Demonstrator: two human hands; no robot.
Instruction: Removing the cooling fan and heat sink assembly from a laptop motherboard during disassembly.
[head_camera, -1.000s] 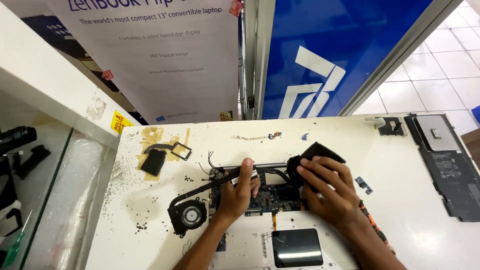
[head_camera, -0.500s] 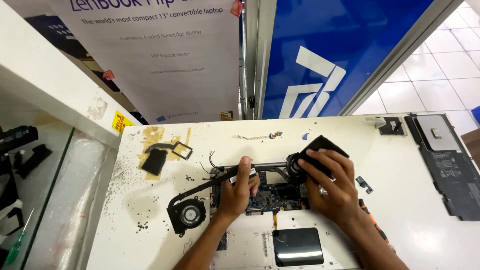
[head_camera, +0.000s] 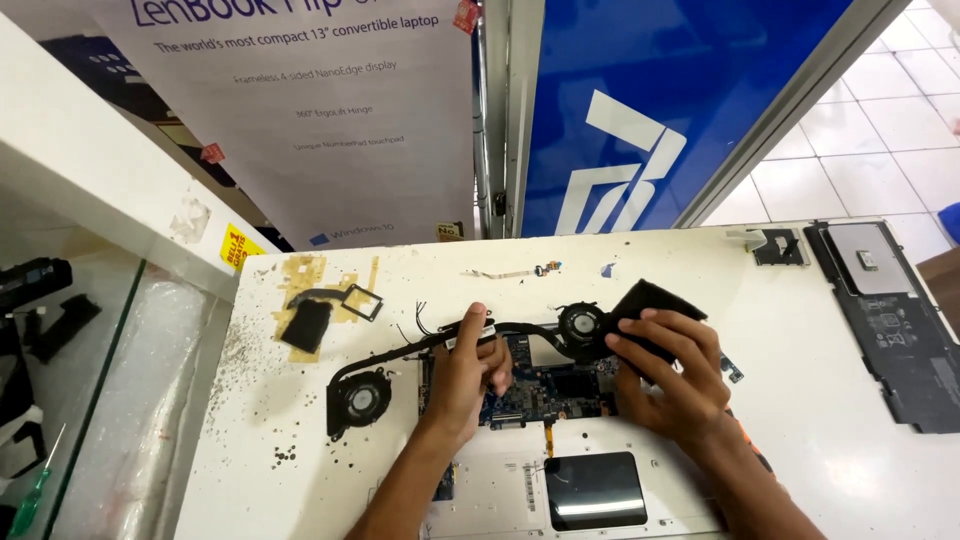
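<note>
Two bare hands work over an opened white laptop base (head_camera: 600, 470) lying on a speckled white table (head_camera: 800, 420). The left hand (head_camera: 468, 375) rests on the blue-green circuit board (head_camera: 560, 390) and pinches the thin black heat pipe (head_camera: 520, 328) between thumb and fingers near its middle. That pipe runs from a round black cooling fan (head_camera: 358, 398), which lies off the board's left edge on the table, across to a second black fan (head_camera: 582, 325) at the upper right. The right hand (head_camera: 672, 375) grips a flat black cover piece (head_camera: 655, 300) just beside that second fan, fingers curled over its edge. A dark rectangular touchpad (head_camera: 595, 490) sits below the board. Well apart at the right edge lies a long grey-black battery pack (head_camera: 900, 310).
</note>
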